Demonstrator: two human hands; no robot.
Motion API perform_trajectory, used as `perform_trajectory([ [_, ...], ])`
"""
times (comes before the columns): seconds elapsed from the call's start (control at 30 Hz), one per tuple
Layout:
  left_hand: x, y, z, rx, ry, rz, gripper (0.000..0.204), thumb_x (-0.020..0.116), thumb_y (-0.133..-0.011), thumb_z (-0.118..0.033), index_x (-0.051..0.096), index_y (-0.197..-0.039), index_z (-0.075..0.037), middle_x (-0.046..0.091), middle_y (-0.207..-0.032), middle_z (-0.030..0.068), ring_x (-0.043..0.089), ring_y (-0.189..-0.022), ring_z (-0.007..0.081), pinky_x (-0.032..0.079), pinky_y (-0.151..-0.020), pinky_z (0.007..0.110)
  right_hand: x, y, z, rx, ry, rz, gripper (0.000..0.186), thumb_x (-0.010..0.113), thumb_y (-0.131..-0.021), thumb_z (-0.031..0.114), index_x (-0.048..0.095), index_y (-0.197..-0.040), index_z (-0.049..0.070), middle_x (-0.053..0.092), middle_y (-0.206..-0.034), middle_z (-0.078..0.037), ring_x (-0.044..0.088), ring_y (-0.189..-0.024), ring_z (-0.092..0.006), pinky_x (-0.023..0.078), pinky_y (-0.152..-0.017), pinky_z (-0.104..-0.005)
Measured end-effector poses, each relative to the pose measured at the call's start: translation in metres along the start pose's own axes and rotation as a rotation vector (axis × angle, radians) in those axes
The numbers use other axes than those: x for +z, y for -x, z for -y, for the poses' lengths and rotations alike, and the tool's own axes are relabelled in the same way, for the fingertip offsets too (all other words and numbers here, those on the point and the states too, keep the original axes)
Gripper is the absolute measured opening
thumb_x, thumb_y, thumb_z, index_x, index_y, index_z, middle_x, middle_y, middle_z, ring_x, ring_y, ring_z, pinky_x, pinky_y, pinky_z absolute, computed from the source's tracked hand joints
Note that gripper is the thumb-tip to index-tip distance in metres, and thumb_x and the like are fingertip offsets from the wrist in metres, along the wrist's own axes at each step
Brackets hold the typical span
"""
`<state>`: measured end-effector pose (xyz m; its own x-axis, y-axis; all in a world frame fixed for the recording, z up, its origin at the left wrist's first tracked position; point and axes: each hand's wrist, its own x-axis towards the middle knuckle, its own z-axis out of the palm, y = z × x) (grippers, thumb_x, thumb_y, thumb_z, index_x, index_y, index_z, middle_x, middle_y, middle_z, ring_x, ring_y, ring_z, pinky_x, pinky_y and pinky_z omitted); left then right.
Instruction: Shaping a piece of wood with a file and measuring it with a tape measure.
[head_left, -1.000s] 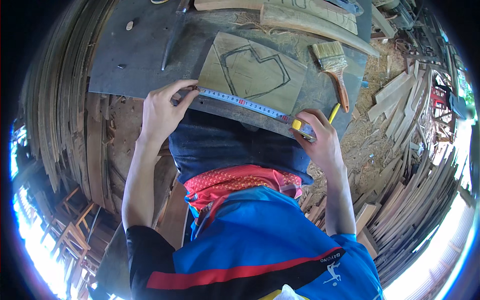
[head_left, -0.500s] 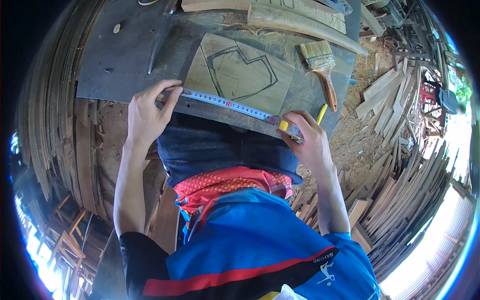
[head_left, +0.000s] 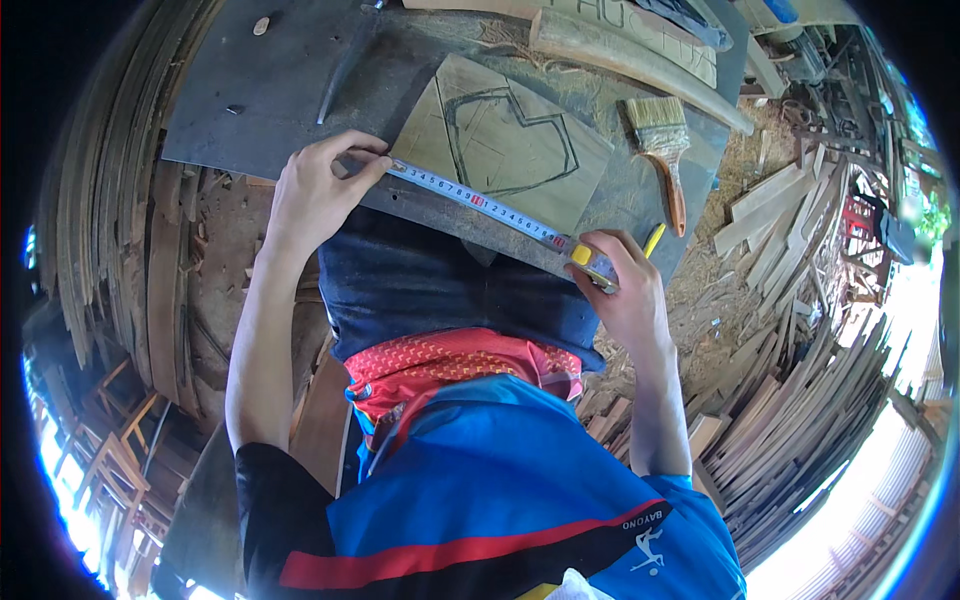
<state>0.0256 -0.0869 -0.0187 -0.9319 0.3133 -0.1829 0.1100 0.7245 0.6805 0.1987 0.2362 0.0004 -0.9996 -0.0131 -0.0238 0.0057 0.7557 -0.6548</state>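
A tape measure [head_left: 484, 203] is drawn out along the near edge of a wooden board [head_left: 508, 140] that bears a dark hand-drawn angular outline. My left hand [head_left: 326, 187] pinches the tape's end by the board's near left corner. My right hand [head_left: 627, 290] grips the tape's yellow and silver case beyond the board's near right corner. The blade runs straight between the two hands, with its printed side up. The board lies flat on the dark tabletop [head_left: 270, 90].
A paintbrush [head_left: 660, 140] with an orange handle lies right of the board, and a yellow tool [head_left: 655, 240] near my right hand. A long wooden piece [head_left: 630, 65] lies behind. A thin metal tool [head_left: 347, 70] lies left. Wood strips [head_left: 780, 400] are stacked at right.
Both hands and the outstretched tape stay in nearly the same place along the board. The whole table scene has shifted slightly right and upward in view.
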Motion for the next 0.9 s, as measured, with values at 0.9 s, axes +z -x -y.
perform_trajectory([
  [0.9,0.003,0.018,-0.013,0.161,-0.023,-0.027,0.029,0.074,-0.095,-0.018,0.068,-0.123,-0.012,0.075,-0.108,0.0093,0.071,-0.072,0.0254,0.055,-0.070,0.037,0.002,-0.001,-0.004,-0.022,-0.010,-0.040,0.037,0.084,-0.081,0.004,0.065,-0.113,0.006,0.071,-0.108,-0.013,0.073,-0.096,-0.0357,0.059,-0.079,-0.0403],
])
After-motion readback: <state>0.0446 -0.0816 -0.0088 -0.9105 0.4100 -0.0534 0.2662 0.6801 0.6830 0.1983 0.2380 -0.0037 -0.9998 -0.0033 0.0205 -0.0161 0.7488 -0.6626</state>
